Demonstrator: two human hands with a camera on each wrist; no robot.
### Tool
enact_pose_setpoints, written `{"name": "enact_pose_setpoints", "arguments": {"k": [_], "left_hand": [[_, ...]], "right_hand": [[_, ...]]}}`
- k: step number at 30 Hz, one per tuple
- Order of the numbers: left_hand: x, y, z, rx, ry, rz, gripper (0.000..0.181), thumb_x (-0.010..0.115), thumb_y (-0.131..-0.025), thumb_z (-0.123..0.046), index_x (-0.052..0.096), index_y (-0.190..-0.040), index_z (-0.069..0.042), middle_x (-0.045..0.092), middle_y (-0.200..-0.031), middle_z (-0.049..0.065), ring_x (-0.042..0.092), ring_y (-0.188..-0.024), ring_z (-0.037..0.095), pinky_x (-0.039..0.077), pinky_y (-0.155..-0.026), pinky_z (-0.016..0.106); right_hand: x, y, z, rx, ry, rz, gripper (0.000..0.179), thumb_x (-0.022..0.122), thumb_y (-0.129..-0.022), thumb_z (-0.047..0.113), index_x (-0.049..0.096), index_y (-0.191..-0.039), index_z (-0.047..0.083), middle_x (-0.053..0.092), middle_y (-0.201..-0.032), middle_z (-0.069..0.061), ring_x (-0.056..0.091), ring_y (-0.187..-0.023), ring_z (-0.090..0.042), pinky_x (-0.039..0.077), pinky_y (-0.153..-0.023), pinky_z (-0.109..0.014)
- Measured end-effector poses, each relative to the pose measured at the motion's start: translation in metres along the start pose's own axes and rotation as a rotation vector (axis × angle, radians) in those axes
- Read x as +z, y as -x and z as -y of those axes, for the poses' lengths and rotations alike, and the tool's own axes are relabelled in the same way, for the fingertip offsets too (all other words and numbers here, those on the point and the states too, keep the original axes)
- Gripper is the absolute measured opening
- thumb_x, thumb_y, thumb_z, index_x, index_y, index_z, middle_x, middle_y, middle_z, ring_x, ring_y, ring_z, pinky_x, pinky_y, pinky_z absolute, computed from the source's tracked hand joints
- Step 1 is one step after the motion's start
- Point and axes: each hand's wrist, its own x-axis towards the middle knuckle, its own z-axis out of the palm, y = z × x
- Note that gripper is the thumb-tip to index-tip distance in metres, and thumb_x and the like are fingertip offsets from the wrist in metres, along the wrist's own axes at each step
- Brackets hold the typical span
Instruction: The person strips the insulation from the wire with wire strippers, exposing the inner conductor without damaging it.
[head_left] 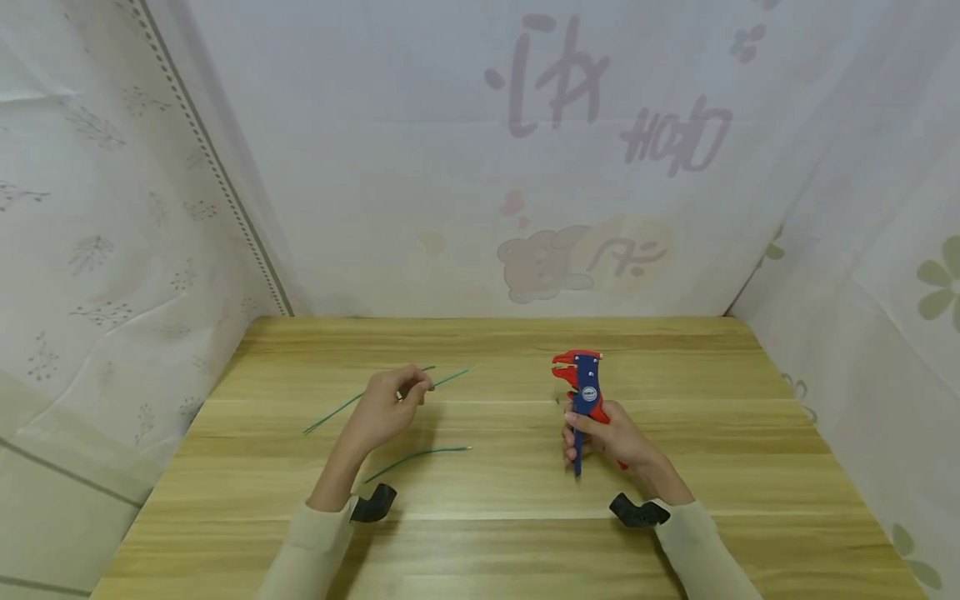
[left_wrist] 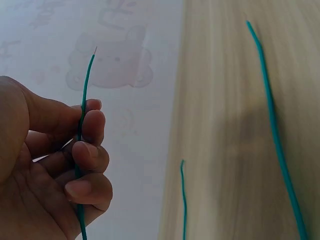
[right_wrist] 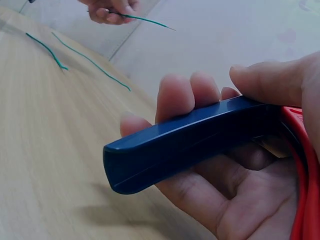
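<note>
My left hand [head_left: 384,410] pinches a green wire [head_left: 452,377] between thumb and fingertips above the table. In the left wrist view a short bare metal tip tops the held wire [left_wrist: 88,80], which runs down across the curled fingers. On the right, my right hand [head_left: 621,435] grips a red and blue wire stripper [head_left: 589,379] upright, its red jaws pointing left. Its blue handle [right_wrist: 190,125] crosses the fingers in the right wrist view, with the thumb over its top. A gap separates the held wire from the stripper.
One green wire [head_left: 333,412] lies behind my left hand on the wooden table [head_left: 487,550]. Another green wire [head_left: 417,453] lies nearer me, with a pale tip. A tiny green scrap [head_left: 557,402] is beside the stripper. Printed cloth [head_left: 390,208] hangs behind the table.
</note>
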Motion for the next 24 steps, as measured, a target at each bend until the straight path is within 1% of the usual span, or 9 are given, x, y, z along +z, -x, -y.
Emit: {"name": "enact_pose_setpoints", "arguments": {"k": [4, 8, 13, 14, 19, 21, 24], "left_hand": [[-0.001, 0.005, 0.006, -0.034, -0.004, 0.012, 0.015, 0.057, -0.104, -0.007, 0.071, -0.099, -0.007, 0.067, -0.082, 0.012, 0.054, -0.066, 0.012, 0.043, -0.054, 0.024], [-0.001, 0.008, 0.011, -0.055, -0.009, 0.035, 0.014, 0.057, -0.104, -0.004, 0.070, -0.102, -0.002, 0.069, -0.087, 0.015, 0.054, -0.069, 0.013, 0.042, -0.055, 0.023], [0.000, 0.012, 0.016, -0.069, -0.040, 0.060, 0.012, 0.059, -0.103, -0.004, 0.069, -0.104, 0.002, 0.070, -0.088, 0.014, 0.054, -0.071, 0.013, 0.043, -0.059, 0.022], [0.000, 0.013, 0.017, -0.062, -0.054, 0.065, 0.011, 0.060, -0.102, -0.004, 0.069, -0.103, 0.002, 0.070, -0.088, 0.014, 0.054, -0.071, 0.013, 0.044, -0.059, 0.022], [0.002, 0.019, 0.026, -0.074, -0.091, 0.093, 0.005, 0.064, -0.099, -0.003, 0.069, -0.099, -0.001, 0.068, -0.086, 0.009, 0.053, -0.069, 0.011, 0.046, -0.059, 0.022], [0.003, 0.022, 0.029, -0.095, -0.081, 0.108, 0.005, 0.064, -0.099, -0.003, 0.069, -0.099, -0.002, 0.068, -0.086, 0.007, 0.052, -0.070, 0.011, 0.046, -0.060, 0.023], [0.006, 0.027, 0.034, -0.114, -0.070, 0.127, 0.004, 0.064, -0.099, -0.004, 0.069, -0.098, -0.004, 0.067, -0.087, 0.004, 0.054, -0.073, 0.012, 0.049, -0.064, 0.023]], "right_hand": [[-0.007, 0.003, -0.003, 0.012, -0.009, -0.031, 0.045, 0.050, -0.110, 0.018, 0.031, -0.129, -0.018, 0.068, -0.085, -0.001, 0.071, -0.074, -0.019, 0.064, -0.078, -0.045], [-0.016, 0.005, -0.007, -0.005, -0.026, -0.039, 0.040, 0.048, -0.110, 0.016, 0.034, -0.127, -0.017, 0.068, -0.085, -0.002, 0.071, -0.074, -0.019, 0.064, -0.076, -0.045], [-0.024, 0.007, -0.012, -0.048, -0.072, -0.005, 0.028, 0.043, -0.112, 0.013, 0.041, -0.117, -0.014, 0.068, -0.085, -0.003, 0.072, -0.075, -0.019, 0.064, -0.075, -0.045], [-0.025, 0.007, -0.013, -0.054, -0.083, 0.003, 0.026, 0.042, -0.112, 0.013, 0.043, -0.116, -0.013, 0.068, -0.085, -0.004, 0.072, -0.076, -0.019, 0.064, -0.075, -0.045], [-0.026, 0.005, -0.017, -0.065, -0.112, 0.022, 0.022, 0.041, -0.112, 0.012, 0.046, -0.116, -0.010, 0.068, -0.087, -0.004, 0.073, -0.078, -0.020, 0.064, -0.076, -0.044], [-0.026, 0.004, -0.017, -0.065, -0.113, 0.024, 0.022, 0.042, -0.112, 0.012, 0.046, -0.117, -0.009, 0.068, -0.088, -0.004, 0.073, -0.079, -0.020, 0.064, -0.077, -0.044], [-0.025, 0.003, -0.018, -0.056, -0.120, 0.026, 0.021, 0.041, -0.112, 0.012, 0.048, -0.117, -0.007, 0.068, -0.089, -0.005, 0.071, -0.078, -0.019, 0.063, -0.078, -0.045]]}}
